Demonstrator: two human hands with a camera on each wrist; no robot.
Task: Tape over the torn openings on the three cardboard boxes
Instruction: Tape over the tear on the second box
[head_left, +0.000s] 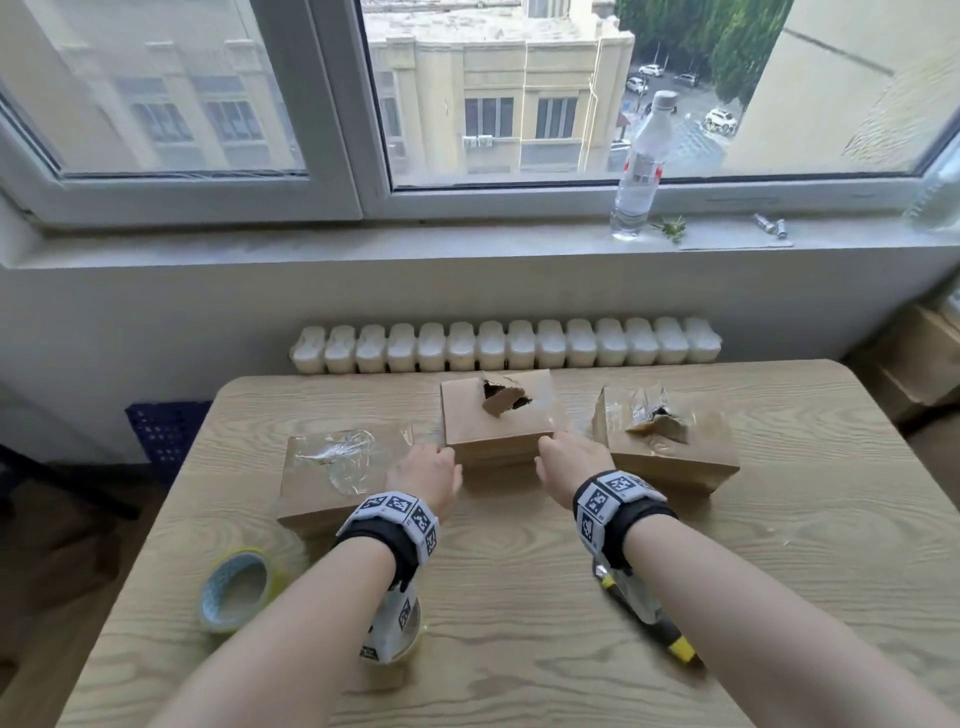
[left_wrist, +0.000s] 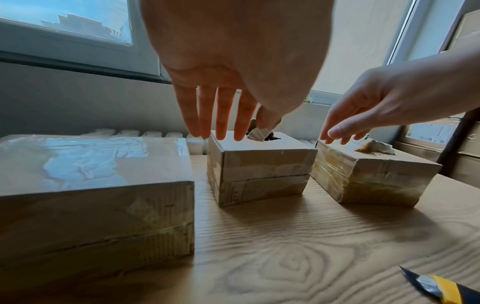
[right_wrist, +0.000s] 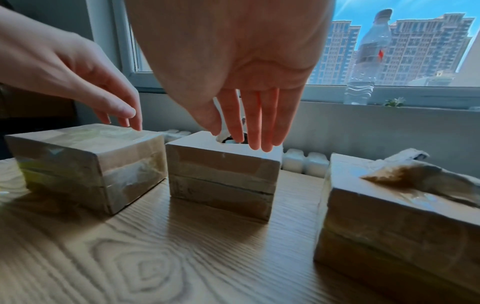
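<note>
The counter (head_left: 519, 597) carries three cardboard boxes in a row. The left box (head_left: 337, 467), the largest, lies nearest the person and already wears wrinkled clear tape across its top; the creases suggest weak adhesion, and an edge could lift if it is not pressed flat. The right box (head_left: 670, 441) shows a torn opening with a raised flap amid loose film; taping over that standing flap would likely trap a ridge and leave a gap. The middle box (head_left: 498, 415) sits furthest back, its torn opening (head_left: 504, 397) uncovered, a cardboard flap jutting upward. Both hands reach toward this box: the left hand (head_left: 423, 475) has its fingers straight and spread near the box's left front corner, the right hand (head_left: 571, 467) has its fingers straight and close together at the right front corner; neither holds anything, and contact with the box cannot be confirmed. If the box is dragged forward from the corners alone, it may skew and knock its neighbours, which stand just beside it. The tape roll (head_left: 239, 590) rests at the counter's left front edge, close enough to be nudged off by a forearm. A second roll appears to lie under the left wrist, largely hidden. The utility knife (left_wrist: 439, 288) lies beneath the right forearm with its blade tip exposed; a lowered wrist risks a cut.
</note>
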